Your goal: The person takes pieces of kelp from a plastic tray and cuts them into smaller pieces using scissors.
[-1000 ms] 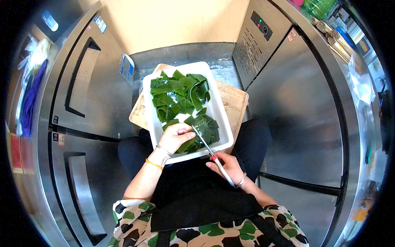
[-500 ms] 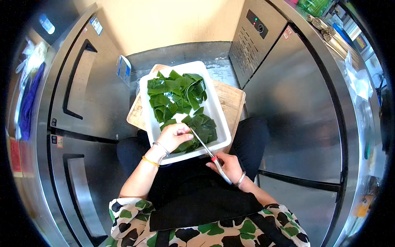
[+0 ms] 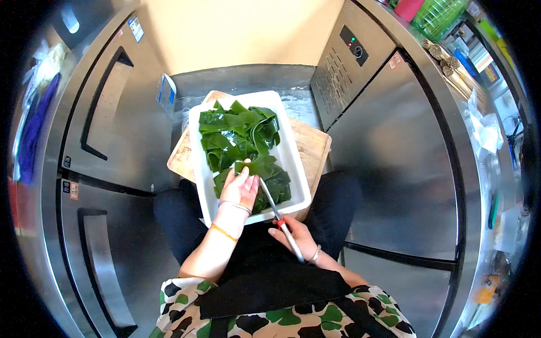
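A white tray (image 3: 297, 169) holds dark green leafy sheets, one heap (image 3: 236, 128) at the back and another (image 3: 277, 188) nearer to me. My left hand (image 3: 241, 188), turned palm up over the front heap, grips a green piece (image 3: 258, 165) between thumb and fingers. My right hand (image 3: 297, 236) is closed round the handle of a long metal tool with a red band (image 3: 288, 232), which looks like scissors. Its tip reaches the thumb side of my left hand.
Under the tray lies a wooden board (image 3: 311, 147). Steel cabinets (image 3: 121, 107) stand on the left and more (image 3: 397, 152) on the right. Bundled sticks (image 3: 451, 63) and a green basket (image 3: 438, 17) lie on the right counter. A purple cloth (image 3: 38, 132) hangs at the left.
My left hand has turned palm up and lifted a green piece. The tool stays in my right hand, its tip close to my left. The whole view has shifted slightly.
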A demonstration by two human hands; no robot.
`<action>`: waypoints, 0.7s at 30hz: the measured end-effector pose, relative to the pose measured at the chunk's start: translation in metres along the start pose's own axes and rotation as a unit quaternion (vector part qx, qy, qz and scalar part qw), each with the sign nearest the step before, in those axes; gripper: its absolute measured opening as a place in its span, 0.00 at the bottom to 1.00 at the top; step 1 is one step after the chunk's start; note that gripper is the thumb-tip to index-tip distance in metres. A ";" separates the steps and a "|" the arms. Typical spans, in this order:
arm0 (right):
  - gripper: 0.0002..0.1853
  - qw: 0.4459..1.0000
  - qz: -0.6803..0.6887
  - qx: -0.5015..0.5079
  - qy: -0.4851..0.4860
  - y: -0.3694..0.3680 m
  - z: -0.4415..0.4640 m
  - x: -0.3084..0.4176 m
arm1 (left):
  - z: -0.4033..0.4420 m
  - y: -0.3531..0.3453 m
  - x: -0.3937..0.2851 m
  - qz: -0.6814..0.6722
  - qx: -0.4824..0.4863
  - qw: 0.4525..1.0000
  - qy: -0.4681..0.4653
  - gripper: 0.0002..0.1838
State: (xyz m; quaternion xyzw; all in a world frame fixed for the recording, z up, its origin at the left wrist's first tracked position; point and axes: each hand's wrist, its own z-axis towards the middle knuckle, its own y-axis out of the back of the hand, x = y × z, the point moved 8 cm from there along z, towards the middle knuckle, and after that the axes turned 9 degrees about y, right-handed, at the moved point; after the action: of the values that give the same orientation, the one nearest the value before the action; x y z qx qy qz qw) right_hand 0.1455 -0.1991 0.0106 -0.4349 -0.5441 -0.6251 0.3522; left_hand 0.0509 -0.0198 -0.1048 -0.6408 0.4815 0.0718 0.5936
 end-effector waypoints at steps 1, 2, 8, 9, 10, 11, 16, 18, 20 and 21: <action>0.19 1.000 0.009 -0.006 -0.002 -0.001 0.002 0.002 | -0.011 -0.013 -0.002 -0.046 -0.017 0.998 0.037 0.13; 0.19 1.000 0.018 -0.012 -0.003 -0.001 0.004 0.003 | -0.024 -0.026 -0.004 -0.094 -0.037 0.992 0.072 0.13; 0.18 0.999 -0.010 -0.010 -0.044 0.007 0.003 0.010 | -0.058 -0.054 -0.010 -0.202 -0.142 0.960 0.129 0.12; 0.18 0.999 -0.010 -0.012 -0.044 0.008 0.001 0.010 | -0.060 -0.054 -0.014 -0.204 -0.150 0.959 0.124 0.11; 0.18 0.999 -0.009 -0.021 -0.030 0.009 -0.002 0.011 | -0.060 -0.055 -0.017 -0.202 -0.149 0.960 0.125 0.11; 0.19 0.999 -0.009 -0.031 -0.016 0.010 -0.005 0.013 | -0.061 -0.054 -0.020 -0.207 -0.159 0.958 0.121 0.10; 0.20 0.997 -0.039 -0.019 -0.062 0.005 -0.014 0.010 | -0.066 -0.063 -0.026 -0.209 -0.154 0.955 0.142 0.09; 0.20 0.997 -0.038 -0.038 -0.061 0.006 -0.013 0.011 | -0.070 -0.074 -0.023 -0.192 -0.099 0.963 0.163 0.08; 0.20 0.996 -0.040 -0.063 -0.057 0.007 -0.011 0.012 | -0.084 -0.078 -0.021 -0.154 -0.130 0.960 0.194 0.09; 0.20 0.995 -0.040 -0.083 -0.047 0.010 -0.008 0.014 | -0.088 -0.079 -0.019 -0.148 -0.134 0.959 0.201 0.09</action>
State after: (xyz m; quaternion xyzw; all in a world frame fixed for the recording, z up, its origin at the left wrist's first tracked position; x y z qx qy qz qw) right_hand 0.1481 -0.2082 0.0272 -0.4698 -0.5234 -0.6600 0.2639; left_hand 0.0546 -0.0961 -0.0123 -0.7798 0.4765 -0.0838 0.3973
